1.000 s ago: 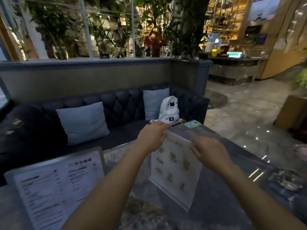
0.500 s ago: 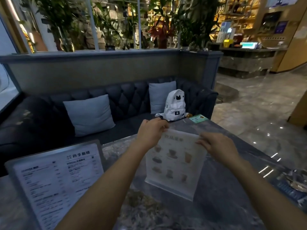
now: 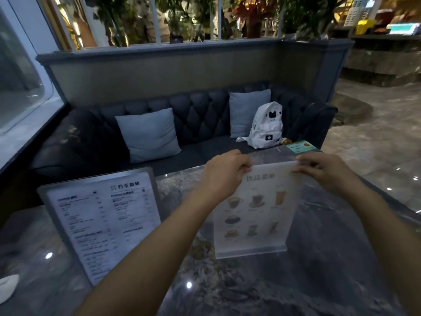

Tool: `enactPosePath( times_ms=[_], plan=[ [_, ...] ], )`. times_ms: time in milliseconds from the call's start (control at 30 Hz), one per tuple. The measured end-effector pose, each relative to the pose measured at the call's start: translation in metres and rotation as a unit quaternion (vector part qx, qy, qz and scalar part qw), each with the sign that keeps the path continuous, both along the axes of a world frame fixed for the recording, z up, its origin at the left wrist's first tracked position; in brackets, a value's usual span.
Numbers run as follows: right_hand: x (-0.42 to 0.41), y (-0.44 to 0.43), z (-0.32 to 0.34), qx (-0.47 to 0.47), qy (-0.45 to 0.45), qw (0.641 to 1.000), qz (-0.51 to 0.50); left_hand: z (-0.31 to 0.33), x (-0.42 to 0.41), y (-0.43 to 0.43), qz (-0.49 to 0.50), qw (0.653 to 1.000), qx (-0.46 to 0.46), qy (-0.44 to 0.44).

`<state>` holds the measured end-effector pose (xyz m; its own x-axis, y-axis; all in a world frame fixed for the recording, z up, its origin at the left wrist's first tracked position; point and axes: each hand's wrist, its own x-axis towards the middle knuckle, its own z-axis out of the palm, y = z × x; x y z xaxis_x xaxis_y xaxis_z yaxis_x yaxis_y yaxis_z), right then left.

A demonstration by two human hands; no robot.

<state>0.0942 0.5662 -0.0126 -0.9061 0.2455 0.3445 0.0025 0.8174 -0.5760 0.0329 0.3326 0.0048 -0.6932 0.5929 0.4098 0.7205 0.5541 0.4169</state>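
Note:
A clear acrylic menu stand [image 3: 255, 215] with pictures of drinks stands upright on the dark marble table [image 3: 319, 270], facing me. My left hand [image 3: 224, 173] pinches its top left corner. At the top right corner my right hand [image 3: 325, 171] holds the upper edge, fingers curled over it. The stand's base rests on the tabletop.
A larger framed text menu [image 3: 102, 215] stands on the table to the left. A small green card [image 3: 300, 147] lies at the far table edge. Behind is a dark tufted sofa [image 3: 200, 124] with two grey cushions and a white backpack [image 3: 266, 126]. A white dish edge [image 3: 8, 287] shows at far left.
The drinks menu stand has been turned to face me squarely and set upright on its base. Both hands stayed at its top corners. The head camera tilted and shifted left.

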Motion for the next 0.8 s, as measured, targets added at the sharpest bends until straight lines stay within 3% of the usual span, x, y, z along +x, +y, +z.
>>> enactPosePath(
  times_ms=[300,567,800],
  plan=[
    [-0.005,0.007,-0.003,-0.020,0.012,0.999,0.030,-0.001,0.012,0.000,0.017,0.999,0.019,0.021],
    [0.008,0.005,0.013,0.104,-0.034,0.991,0.073,-0.007,0.013,-0.006,0.009,0.999,0.015,0.047],
    [0.006,-0.032,0.044,0.167,0.007,0.981,0.095,-0.004,0.011,-0.022,0.006,0.999,0.010,0.053]
  ],
)
